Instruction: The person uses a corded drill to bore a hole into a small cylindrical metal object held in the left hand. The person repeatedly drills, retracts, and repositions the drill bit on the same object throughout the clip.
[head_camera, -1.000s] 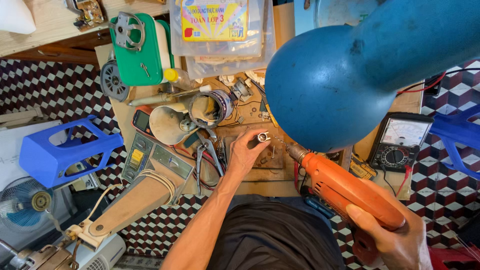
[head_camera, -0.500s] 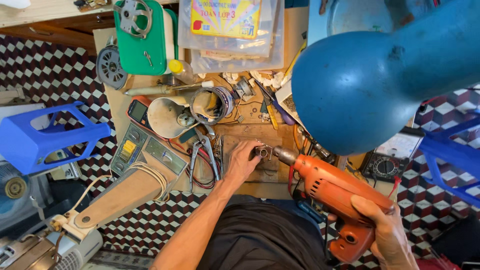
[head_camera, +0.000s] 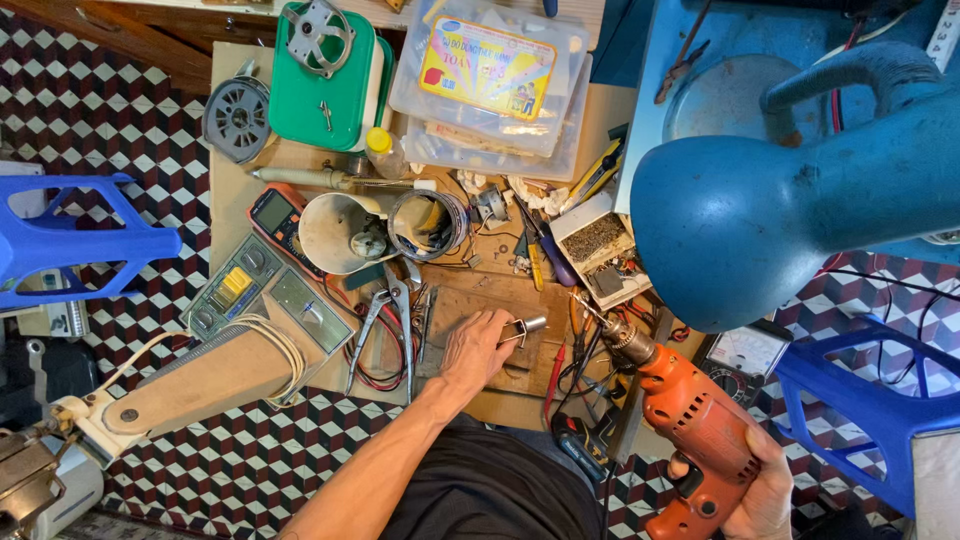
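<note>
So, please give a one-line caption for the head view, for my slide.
Left hand holds a small metal part on a cluttered workbench; right hand grips an orange drill.

Left hand (head_camera: 478, 350) flat on the wooden board (head_camera: 500, 310), fingertips on a small metal part (head_camera: 525, 326). Right hand (head_camera: 762, 495) low and to the right, gripping a power drill (head_camera: 690, 425), bit (head_camera: 588, 308) aimed toward that part. Pliers (head_camera: 385, 325) just left of the left hand. Beyond it, a funnel (head_camera: 335, 232) and wire coil (head_camera: 428, 222). Lamp head (head_camera: 740, 230) above the drill.
</note>
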